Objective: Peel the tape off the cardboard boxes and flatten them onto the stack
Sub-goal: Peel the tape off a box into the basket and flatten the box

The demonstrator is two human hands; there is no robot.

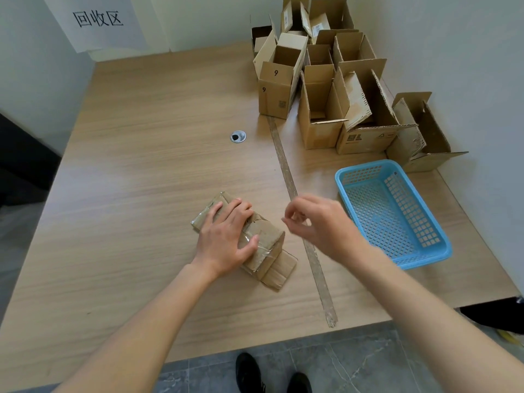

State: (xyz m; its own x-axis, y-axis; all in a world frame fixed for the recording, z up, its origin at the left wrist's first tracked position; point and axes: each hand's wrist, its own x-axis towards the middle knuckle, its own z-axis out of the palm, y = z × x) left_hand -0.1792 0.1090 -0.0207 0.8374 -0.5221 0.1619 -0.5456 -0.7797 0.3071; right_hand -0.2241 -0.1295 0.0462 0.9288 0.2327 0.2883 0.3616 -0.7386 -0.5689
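Pale wood-grain tabletop (141, 165) fills most of the view, running up to white walls at the far side and on the right; its near edge ends above grey floor tiles where two black shoes (249, 373) stand. Left of centre the wood lies bare all the way to the left edge, broken only by a round metal cable grommet (238, 136).

Near the table's middle, close to the person, lies a small flattened brown cardboard box wrapped in clear tape (266, 251). Its long axis runs diagonally, from far-left to near-right, the near-right end showing folded flaps. Left hand (226, 236) rests on top of it, fingers spread and the thumb curled against its side, gripping it down onto the table.

Right hand (312, 219) hovers above the surface just right of the box, fingers curled with fingertips pinched together; whether anything sits between them cannot be told. Under it a long strip of brownish tape (300, 217) stretches along the table seam.

Right of that strip sits a light blue perforated plastic basket (425, 251). Beyond it, in the far-right corner, a cluster of open upright cardboard boxes (326, 95) crowds the table.
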